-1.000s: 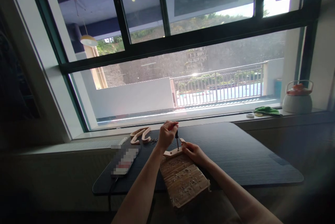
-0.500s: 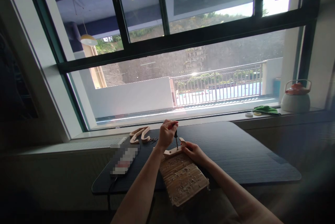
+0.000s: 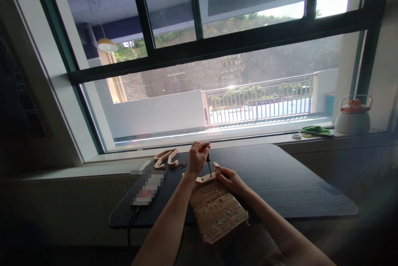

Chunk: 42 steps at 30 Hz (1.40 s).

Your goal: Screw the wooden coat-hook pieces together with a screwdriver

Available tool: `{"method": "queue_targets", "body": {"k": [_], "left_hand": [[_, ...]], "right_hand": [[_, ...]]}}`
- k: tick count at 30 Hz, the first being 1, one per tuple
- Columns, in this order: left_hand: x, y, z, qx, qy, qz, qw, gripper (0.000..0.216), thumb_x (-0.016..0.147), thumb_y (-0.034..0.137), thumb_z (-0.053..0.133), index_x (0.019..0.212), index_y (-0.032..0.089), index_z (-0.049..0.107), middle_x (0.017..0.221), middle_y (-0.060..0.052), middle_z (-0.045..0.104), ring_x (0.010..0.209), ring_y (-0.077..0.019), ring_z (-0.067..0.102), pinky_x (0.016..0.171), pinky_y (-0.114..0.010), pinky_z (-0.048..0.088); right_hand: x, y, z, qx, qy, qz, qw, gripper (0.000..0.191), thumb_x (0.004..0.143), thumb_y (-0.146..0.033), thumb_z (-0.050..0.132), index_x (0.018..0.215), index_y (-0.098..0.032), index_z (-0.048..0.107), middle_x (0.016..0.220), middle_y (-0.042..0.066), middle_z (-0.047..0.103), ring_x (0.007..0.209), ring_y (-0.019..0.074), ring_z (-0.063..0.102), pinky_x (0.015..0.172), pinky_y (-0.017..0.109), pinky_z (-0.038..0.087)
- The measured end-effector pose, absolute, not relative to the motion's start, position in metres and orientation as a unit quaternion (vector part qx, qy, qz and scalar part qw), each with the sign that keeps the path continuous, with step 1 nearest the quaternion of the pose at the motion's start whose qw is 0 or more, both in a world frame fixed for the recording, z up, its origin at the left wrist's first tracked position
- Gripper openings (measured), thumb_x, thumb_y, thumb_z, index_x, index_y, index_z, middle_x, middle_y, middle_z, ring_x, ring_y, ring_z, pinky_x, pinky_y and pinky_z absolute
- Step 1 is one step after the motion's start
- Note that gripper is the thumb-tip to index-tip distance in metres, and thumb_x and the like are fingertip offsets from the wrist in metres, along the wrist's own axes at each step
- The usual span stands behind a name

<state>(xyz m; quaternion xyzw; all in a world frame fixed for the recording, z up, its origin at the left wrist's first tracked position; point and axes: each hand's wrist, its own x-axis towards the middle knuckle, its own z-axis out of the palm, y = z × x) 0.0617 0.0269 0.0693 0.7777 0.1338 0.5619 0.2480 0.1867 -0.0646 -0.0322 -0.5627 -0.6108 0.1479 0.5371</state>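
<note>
My left hand is closed around the dark handle of a screwdriver, whose shaft points down. Its tip meets a pale, bent wooden piece with holes along it. Fingers of my right hand pinch the right end of that piece, near its upturned tip. Under it lies a worn brown wooden block, pitted with many holes and splintered at one corner. The block overhangs the table's near edge. Whether a screw sits beneath the tip is too small to tell.
Similar curved wooden pieces lie at the table's back left, beside several small screws. A blurred-out device with a cable rests left on the dark table. A green glove and a white kettle stand on the sill.
My left hand and the screwdriver handle have shifted very slightly left, with the screwdriver leaning a bit more. My right hand, the bent wooden piece and the block hold their places.
</note>
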Motion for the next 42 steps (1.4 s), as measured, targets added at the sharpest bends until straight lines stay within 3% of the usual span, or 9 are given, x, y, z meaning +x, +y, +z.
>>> {"method": "queue_targets", "body": {"k": [11,16,30,36,42], "left_hand": [[0.0565,0.0228,0.0764,0.806,0.101,0.516,0.270,0.021,0.083,0.026,0.049,0.093,0.021,0.067,0.080,-0.003,0.051,0.073,-0.0128,0.050,0.068,-0.026,0.044],[0.0595,0.0276,0.0717,0.789,0.137,0.552,0.231,0.018,0.077,0.028,0.058,0.091,0.022,0.068,0.076,-0.001,0.049,0.069,-0.0123,0.047,0.067,-0.026,0.044],[0.0580,0.0258,0.0731,0.811,0.123,0.529,0.220,0.023,0.083,0.023,0.049,0.100,0.021,0.065,0.081,-0.003,0.051,0.074,-0.0136,0.050,0.072,-0.028,0.045],[0.0560,0.0267,0.0699,0.797,0.159,0.556,0.176,0.021,0.077,0.027,0.057,0.096,0.021,0.066,0.077,-0.001,0.050,0.068,-0.0132,0.048,0.068,-0.027,0.045],[0.0571,0.0301,0.0684,0.799,0.167,0.554,0.165,0.021,0.079,0.023,0.055,0.096,0.021,0.066,0.077,-0.002,0.051,0.069,-0.0136,0.050,0.070,-0.028,0.044]], "right_hand": [[0.1868,-0.0668,-0.0312,-0.562,-0.615,0.141,0.535,0.032,0.081,-0.042,0.045,0.085,-0.015,0.061,0.072,0.001,0.059,0.068,0.0147,0.051,0.064,0.026,0.039],[0.1864,-0.0673,-0.0304,-0.562,-0.614,0.139,0.536,0.032,0.080,-0.043,0.045,0.086,-0.015,0.061,0.074,0.001,0.060,0.068,0.0149,0.051,0.064,0.026,0.039],[0.1858,-0.0664,-0.0305,-0.566,-0.615,0.141,0.530,0.031,0.080,-0.042,0.045,0.083,-0.015,0.060,0.071,0.000,0.058,0.065,0.0133,0.048,0.063,0.025,0.039],[0.1867,-0.0660,-0.0308,-0.564,-0.614,0.146,0.533,0.031,0.080,-0.042,0.045,0.085,-0.016,0.060,0.071,0.000,0.058,0.067,0.0144,0.050,0.065,0.026,0.040],[0.1876,-0.0651,-0.0322,-0.568,-0.614,0.142,0.530,0.031,0.080,-0.042,0.045,0.085,-0.016,0.061,0.073,0.001,0.059,0.068,0.0149,0.050,0.065,0.027,0.040]]}}
